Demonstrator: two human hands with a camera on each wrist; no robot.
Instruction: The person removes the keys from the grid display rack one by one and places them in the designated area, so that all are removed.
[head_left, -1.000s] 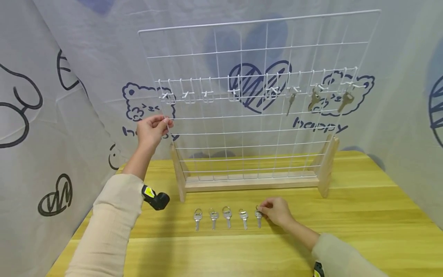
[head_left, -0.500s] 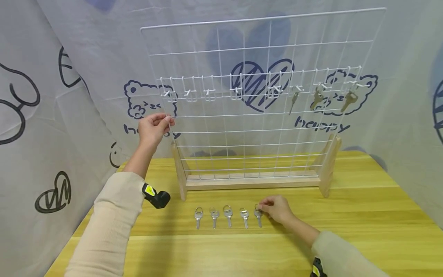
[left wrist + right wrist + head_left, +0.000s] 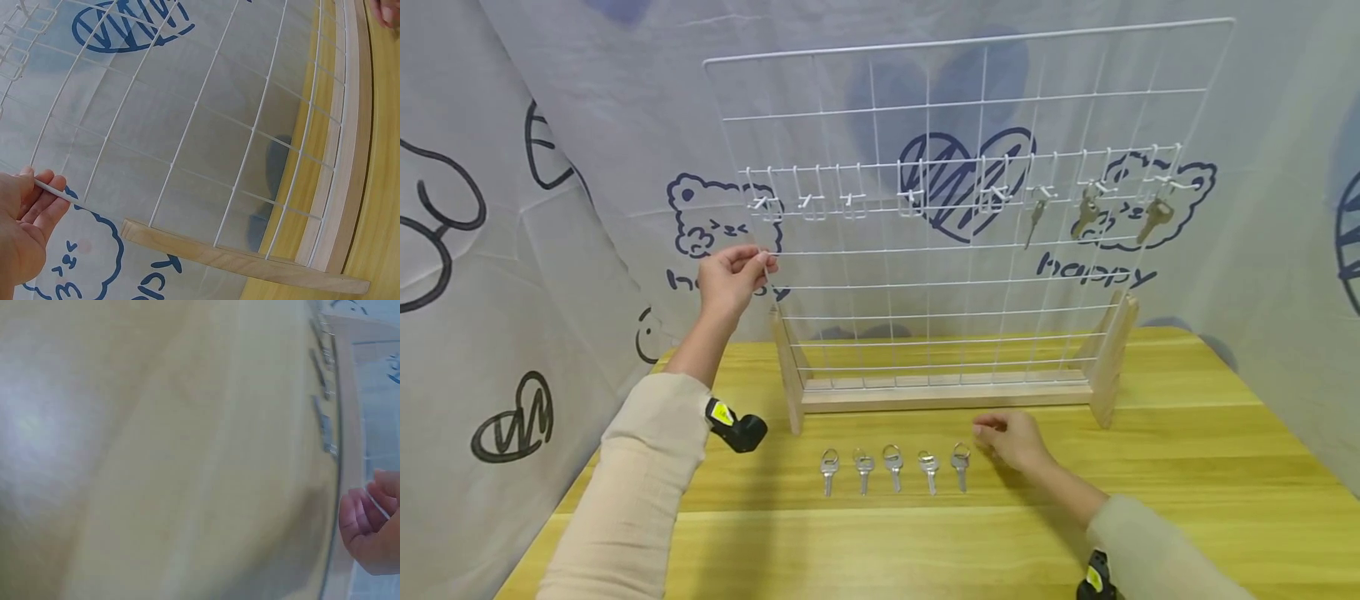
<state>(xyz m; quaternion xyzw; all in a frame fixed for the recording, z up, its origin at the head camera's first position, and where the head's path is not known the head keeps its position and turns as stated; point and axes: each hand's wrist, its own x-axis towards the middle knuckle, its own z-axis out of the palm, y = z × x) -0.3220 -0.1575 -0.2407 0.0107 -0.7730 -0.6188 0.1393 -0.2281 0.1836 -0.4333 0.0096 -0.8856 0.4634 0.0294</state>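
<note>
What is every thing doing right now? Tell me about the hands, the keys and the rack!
left hand: raised, pinching the rack's left edge wire.
right hand: loosely curled just above the table, holding nothing, beside the rightmost key.
wire rack: upright in its wooden base.
five keys: lying flat in a row on the table.
three keys: hanging from hooks at the rack's right.
five hooks: empty, left of the hanging keys.

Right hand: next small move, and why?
Probably back down to pinch the nearest key. The right hand hovers beside it with nothing in its fingers, five keys lie in the row, and the left hand grips the wire rack.
</note>
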